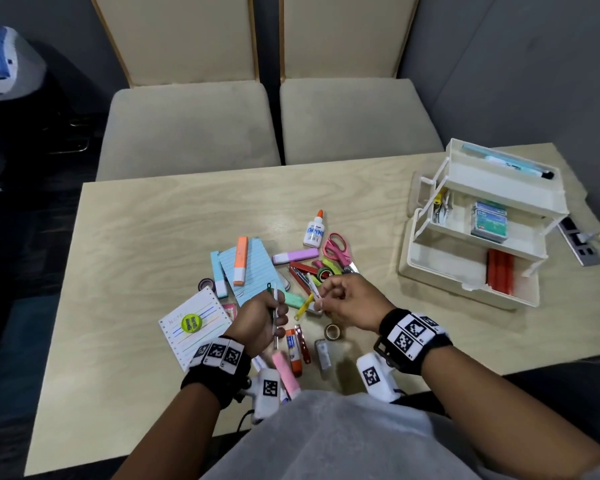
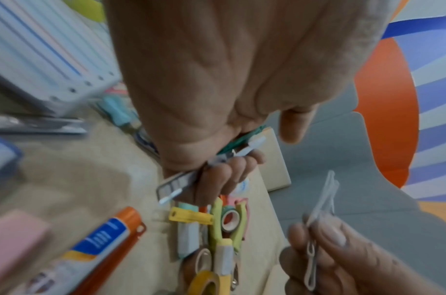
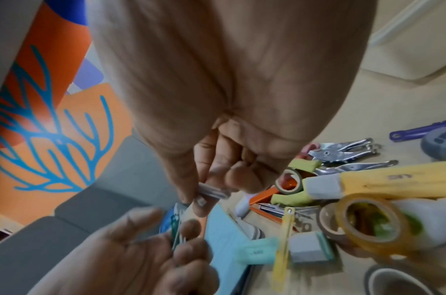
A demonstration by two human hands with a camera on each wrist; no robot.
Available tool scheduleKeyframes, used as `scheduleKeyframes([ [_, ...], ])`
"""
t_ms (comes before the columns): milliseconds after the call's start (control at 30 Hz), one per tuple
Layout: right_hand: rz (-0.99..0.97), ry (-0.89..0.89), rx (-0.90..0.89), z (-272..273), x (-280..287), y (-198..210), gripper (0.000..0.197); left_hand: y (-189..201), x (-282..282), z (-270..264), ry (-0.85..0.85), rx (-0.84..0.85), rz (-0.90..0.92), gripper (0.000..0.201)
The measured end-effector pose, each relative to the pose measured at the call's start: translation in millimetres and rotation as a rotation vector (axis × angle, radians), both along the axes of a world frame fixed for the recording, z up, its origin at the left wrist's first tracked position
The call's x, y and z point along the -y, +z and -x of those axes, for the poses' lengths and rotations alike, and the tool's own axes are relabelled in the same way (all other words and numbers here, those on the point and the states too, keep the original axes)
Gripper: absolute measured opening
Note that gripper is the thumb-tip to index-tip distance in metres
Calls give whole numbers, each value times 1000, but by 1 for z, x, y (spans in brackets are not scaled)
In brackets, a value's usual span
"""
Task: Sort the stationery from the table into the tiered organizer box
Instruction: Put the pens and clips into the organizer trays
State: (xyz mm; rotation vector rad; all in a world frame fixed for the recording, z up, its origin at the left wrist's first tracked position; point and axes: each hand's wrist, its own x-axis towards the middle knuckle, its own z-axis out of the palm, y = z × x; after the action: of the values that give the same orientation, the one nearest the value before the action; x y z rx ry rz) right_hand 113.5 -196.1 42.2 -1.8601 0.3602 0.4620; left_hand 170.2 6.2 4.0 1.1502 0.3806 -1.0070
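Head view: pale plywood-grain table (image 1: 125, 216); the stationery lies in a loose heap near the middle of the near edge. The cream plastic tiered organizer box (image 1: 471, 258) stands open at the far right corner, its three trays stepped back: a pen-like item in the top tray, card packs in the middle one, red sticks in the bottom one. Left hand (image 1: 260, 315) is curled round a bundle of thin clips, one green (image 1: 269, 289), one white. Right hand (image 1: 352, 303) pinches a slim white clip (image 1: 314, 289) between thumb and fingertips, above a yellow clip (image 1: 305, 304). Around the hands: white glue bottle (image 1: 314, 230) with an orange cap, pink-handled scissors (image 1: 336, 251), blue lined pad (image 1: 250, 268) with an orange highlighter (image 1: 240, 260) on it, round green sharpener (image 1: 190, 323) on a white notepad, brown tape roll (image 1: 333, 331). Left wrist view: fingers (image 2: 224, 179) wrapped round the green and white clips; a glossy orange glue stick (image 2: 98, 245) lies below, beside a blurred pink block. The right hand's white clip (image 2: 315, 239) shows at lower right. Right wrist view: thumb and forefinger close on the pale flat clip (image 3: 211, 192); clear yellow tape roll (image 3: 368, 223), metal hole punch (image 3: 343, 152) and mint highlighter (image 3: 257, 251) crowd the table beneath, part blurred.
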Motion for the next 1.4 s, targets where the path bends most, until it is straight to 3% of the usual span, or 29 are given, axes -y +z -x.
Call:
scheduleKeyframes([
  [33,-27,-10,-8,-1,-1,1,13,1,6,-2,-12,-3,19,7],
  [100,-69,-29,2,-4,-5,8,13,8,22,-5,-43,58,28,28],
  [200,-58,-17,31,-10,-14,19,10,25,55,-1,-81,195,113,41],
  [400,196,-102,173,-3,-2,22,13,19,95,3,126,104,14,27],
  [500,262,-120,213,7,17,19,13,13,107,5,114,110,-48,23],
  [700,307,-69,126,15,40,9,18,12,140,15,24,150,-153,27],
  [800,187,-171,-16,15,50,1,5,24,153,21,0,83,-129,33],
  [1000,121,-216,-44,16,64,-7,28,40,165,33,12,-27,-81,37],
  [1267,-141,-263,-106,17,92,-9,20,46,182,35,-85,-44,-40,52],
  [1400,-254,-345,-101,12,128,-1,32,38,178,29,-47,-26,-182,67],
])
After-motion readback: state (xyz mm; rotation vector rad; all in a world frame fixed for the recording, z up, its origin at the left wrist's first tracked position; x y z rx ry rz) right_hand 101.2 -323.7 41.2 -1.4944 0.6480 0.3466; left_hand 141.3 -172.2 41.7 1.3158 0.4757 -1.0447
